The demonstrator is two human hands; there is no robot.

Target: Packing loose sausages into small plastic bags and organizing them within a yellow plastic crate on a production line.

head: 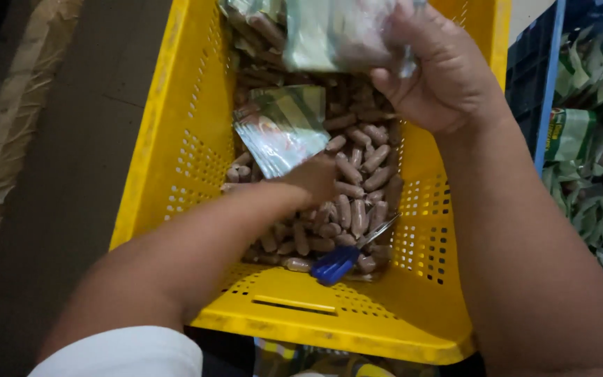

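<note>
A yellow perforated plastic crate (176, 160) holds a heap of small brown sausage-shaped pieces (357, 209) in clear wrapping. My left hand (315, 178) reaches down into the heap and touches a shiny green and silver packet (280, 129) lying on top; the fingers are hidden. Higher up, my right hand (441, 73) grips a clear plastic bag (343, 31) with more of the pieces inside, held over the crate's far end. Scissors with a blue handle (336, 264) lie on the heap near the crate's front wall.
A blue crate (547, 77) filled with green and white packets (594, 139) stands to the right. On the left is grey concrete floor (71, 174) with a strip of cardboard (8, 139) along its edge.
</note>
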